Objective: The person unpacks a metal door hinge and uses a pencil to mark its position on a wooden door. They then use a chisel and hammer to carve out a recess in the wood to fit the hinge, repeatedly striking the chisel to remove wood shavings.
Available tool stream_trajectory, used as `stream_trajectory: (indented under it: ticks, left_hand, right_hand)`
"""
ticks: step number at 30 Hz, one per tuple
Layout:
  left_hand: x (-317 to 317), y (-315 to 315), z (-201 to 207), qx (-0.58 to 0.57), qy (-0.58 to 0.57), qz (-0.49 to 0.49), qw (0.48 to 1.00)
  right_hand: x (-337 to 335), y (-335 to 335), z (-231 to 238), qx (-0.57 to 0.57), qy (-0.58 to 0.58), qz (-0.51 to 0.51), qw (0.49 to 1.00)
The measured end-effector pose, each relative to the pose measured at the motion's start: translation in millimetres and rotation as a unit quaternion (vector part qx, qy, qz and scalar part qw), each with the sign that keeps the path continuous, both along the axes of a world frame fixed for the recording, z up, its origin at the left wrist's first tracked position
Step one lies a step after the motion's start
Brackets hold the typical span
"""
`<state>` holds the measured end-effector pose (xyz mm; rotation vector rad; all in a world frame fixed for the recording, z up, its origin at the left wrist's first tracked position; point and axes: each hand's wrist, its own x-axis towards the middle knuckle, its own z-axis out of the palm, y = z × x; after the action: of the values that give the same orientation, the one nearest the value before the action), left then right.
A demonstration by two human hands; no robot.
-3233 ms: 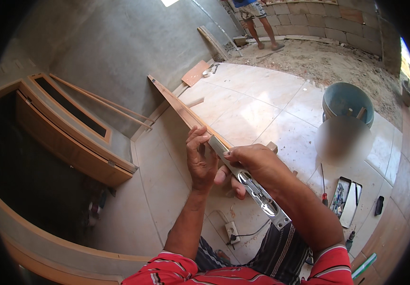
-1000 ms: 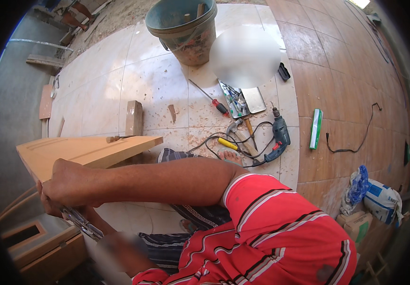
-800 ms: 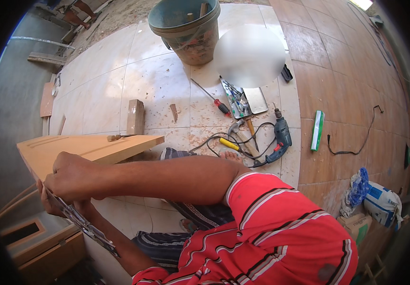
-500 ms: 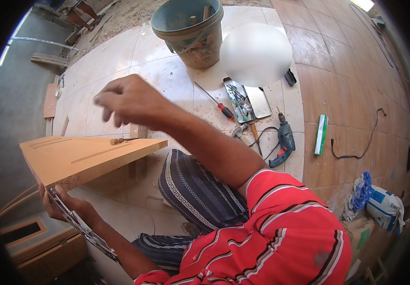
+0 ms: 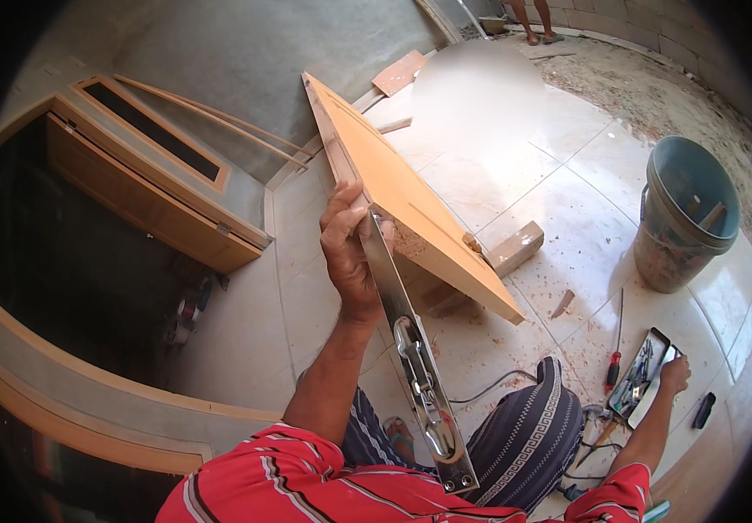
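My left hand (image 5: pixel 348 257) grips a long chrome door-hardware plate (image 5: pixel 393 301) near its upper end, against the edge of a tan wooden panel (image 5: pixel 411 209). Oval, link-like shapes run along the plate's lower half, and its bottom end has small holes. Propped at a slant, the panel leans over a wooden block (image 5: pixel 515 248). Far to the right, my right hand (image 5: pixel 675 373) is at the edge of a shallow tin (image 5: pixel 633 375) of small hardware. Its fingers look curled at the pale lid (image 5: pixel 648 405); what they hold, if anything, is hidden.
A red-handled screwdriver (image 5: pixel 613 370) lies beside the tin, with a dirty bucket (image 5: pixel 685 218) farther back. A hammer (image 5: pixel 604 427) is near my knee. Wood shavings litter the tiles (image 5: pixel 559 196). On the left stand a wooden doorway (image 5: pixel 145 200) and leaning strips (image 5: pixel 219 122). Another person's legs (image 5: pixel 533 17) show at the back.
My view has swung left. My right hand has moved from above the panel out to the tin on the right. My left hand still holds the plate at the panel's edge.
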<state>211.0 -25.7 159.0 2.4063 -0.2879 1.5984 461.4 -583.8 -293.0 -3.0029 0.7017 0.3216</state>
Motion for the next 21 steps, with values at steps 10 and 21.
stream_trajectory:
  ticks: [10, 21]
  left_hand:
    - [-5, -8, 1, 0.015, 0.026, 0.047, 0.998]
    - [-5, -7, -4, -0.018, 0.013, 0.015, 1.000]
  right_hand:
    - [1, -7, -47, -0.022, -0.060, 0.070, 0.996]
    - [-5, -22, -59, -0.012, -0.076, 0.031, 0.997]
